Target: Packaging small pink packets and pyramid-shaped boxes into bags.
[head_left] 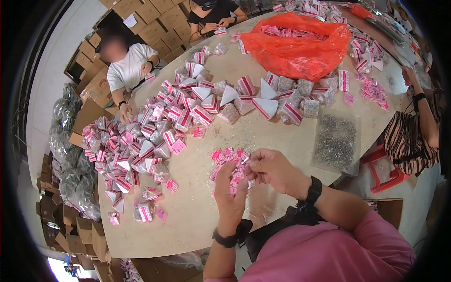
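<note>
Both my hands are close together over a loose pile of small pink printed cards point(229, 154) near the table's front edge. My left hand point(229, 192) is closed, its thumb and fingers curled toward each other. Pink shows between them, but whether it is a held card or the pile behind is unclear. Just to its right, my right hand point(277, 170) pinches with thumb and fingertips; whatever is in the pinch is too small to make out. Right of my hands, a clear shallow tray point(315, 162) holds many small thin metal pieces.
Pink-and-white wedge-shaped packs point(164, 117) spread from the left across the table's middle. A red plastic bag point(300, 61) stands at the back. Two people sit across the table, another at the right by a red stool point(383, 171). Cardboard boxes point(87, 232) are stacked left.
</note>
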A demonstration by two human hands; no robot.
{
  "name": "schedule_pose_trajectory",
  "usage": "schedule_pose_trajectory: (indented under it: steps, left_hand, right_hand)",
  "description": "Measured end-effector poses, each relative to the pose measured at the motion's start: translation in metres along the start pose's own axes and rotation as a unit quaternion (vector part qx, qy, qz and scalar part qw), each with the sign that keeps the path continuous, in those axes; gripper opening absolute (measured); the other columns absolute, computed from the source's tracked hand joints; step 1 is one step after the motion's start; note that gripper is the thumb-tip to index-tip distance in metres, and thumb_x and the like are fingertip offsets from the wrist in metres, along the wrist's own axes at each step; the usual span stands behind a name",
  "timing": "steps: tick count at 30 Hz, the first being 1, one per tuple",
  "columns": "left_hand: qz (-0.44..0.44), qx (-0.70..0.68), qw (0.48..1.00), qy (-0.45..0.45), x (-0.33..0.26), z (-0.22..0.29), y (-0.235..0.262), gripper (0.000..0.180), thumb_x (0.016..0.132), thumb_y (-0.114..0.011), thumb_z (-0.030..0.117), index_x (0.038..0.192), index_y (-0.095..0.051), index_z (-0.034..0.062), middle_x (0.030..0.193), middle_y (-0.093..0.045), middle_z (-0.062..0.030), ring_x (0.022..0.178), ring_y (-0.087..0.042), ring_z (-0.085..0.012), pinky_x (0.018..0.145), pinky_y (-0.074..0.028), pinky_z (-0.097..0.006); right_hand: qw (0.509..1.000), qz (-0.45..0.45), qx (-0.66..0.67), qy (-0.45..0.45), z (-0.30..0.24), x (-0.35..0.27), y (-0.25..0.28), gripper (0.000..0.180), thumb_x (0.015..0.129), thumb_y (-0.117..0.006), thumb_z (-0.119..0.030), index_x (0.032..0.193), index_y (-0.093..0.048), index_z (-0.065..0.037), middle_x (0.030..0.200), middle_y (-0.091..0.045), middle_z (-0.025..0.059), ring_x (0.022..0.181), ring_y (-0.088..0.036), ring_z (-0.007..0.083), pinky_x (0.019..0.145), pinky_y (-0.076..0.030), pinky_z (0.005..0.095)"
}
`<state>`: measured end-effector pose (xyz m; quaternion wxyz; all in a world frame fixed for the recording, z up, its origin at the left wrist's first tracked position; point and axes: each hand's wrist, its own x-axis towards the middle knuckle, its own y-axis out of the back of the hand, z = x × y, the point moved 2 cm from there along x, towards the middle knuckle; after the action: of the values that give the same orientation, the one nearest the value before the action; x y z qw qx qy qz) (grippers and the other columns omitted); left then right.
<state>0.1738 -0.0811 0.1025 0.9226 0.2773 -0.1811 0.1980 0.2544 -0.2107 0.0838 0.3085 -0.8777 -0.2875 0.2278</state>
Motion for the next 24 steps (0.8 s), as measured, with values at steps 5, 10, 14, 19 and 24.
schedule_pose_trajectory:
  steps: [5, 10, 14, 19, 24]
  left_hand:
    - [-0.016, 0.082, 0.993, -0.088, 0.001, 0.009, 0.003, 0.009, 0.079, -0.065, 0.002, 0.087, -0.062, 0.0012, 0.082, -0.061, -0.0108, 0.074, -0.059, -0.0242, 0.064, -0.047, -0.032]
    - [0.021, 0.113, 0.985, -0.131, -0.006, 0.017, 0.001, 0.007, 0.076, -0.065, -0.002, 0.079, -0.061, 0.0019, 0.074, -0.059, -0.0108, 0.066, -0.057, -0.0258, 0.058, -0.045, -0.033]
    - [0.012, 0.123, 0.984, -0.131, -0.010, 0.015, 0.000, 0.010, 0.074, -0.066, -0.003, 0.081, -0.061, 0.0022, 0.079, -0.059, -0.0110, 0.071, -0.058, -0.0258, 0.061, -0.046, -0.033]
    - [-0.101, -0.043, 0.994, -0.016, 0.006, 0.018, 0.011, 0.037, 0.074, -0.061, 0.004, 0.111, -0.060, 0.0013, 0.110, -0.059, -0.0162, 0.102, -0.057, -0.0312, 0.089, -0.044, -0.036]
    - [-0.271, -0.093, 0.958, -0.002, 0.007, 0.008, 0.018, 0.048, 0.076, -0.059, 0.014, 0.123, -0.054, 0.0018, 0.122, -0.055, -0.0160, 0.114, -0.052, -0.0255, 0.097, -0.039, -0.036]
  right_hand:
    - [0.992, -0.022, -0.121, -0.015, 0.002, -0.010, -0.005, 0.008, 0.087, -0.060, -0.009, 0.091, -0.054, -0.004, 0.082, -0.062, 0.0054, 0.068, -0.058, 0.0132, 0.055, -0.045, 0.0237]
    - [0.978, -0.031, -0.204, 0.042, 0.006, -0.008, -0.003, 0.006, 0.084, -0.062, -0.003, 0.087, -0.056, -0.002, 0.081, -0.061, 0.0044, 0.070, -0.060, 0.0127, 0.058, -0.047, 0.0248]
    - [0.976, -0.037, -0.198, 0.083, 0.009, -0.010, -0.003, 0.006, 0.083, -0.062, -0.001, 0.087, -0.058, -0.001, 0.080, -0.061, 0.0038, 0.068, -0.060, 0.0124, 0.061, -0.048, 0.0253]
    - [0.989, -0.067, -0.130, -0.035, 0.003, -0.024, -0.006, 0.006, 0.085, -0.062, -0.003, 0.088, -0.061, 0.002, 0.077, -0.062, 0.0054, 0.064, -0.058, 0.0112, 0.060, -0.048, 0.0240]
    - [0.986, -0.093, -0.087, -0.106, -0.003, -0.032, -0.003, 0.011, 0.085, -0.064, -0.008, 0.087, -0.063, 0.003, 0.073, -0.062, 0.0068, 0.063, -0.058, 0.0111, 0.056, -0.047, 0.0225]
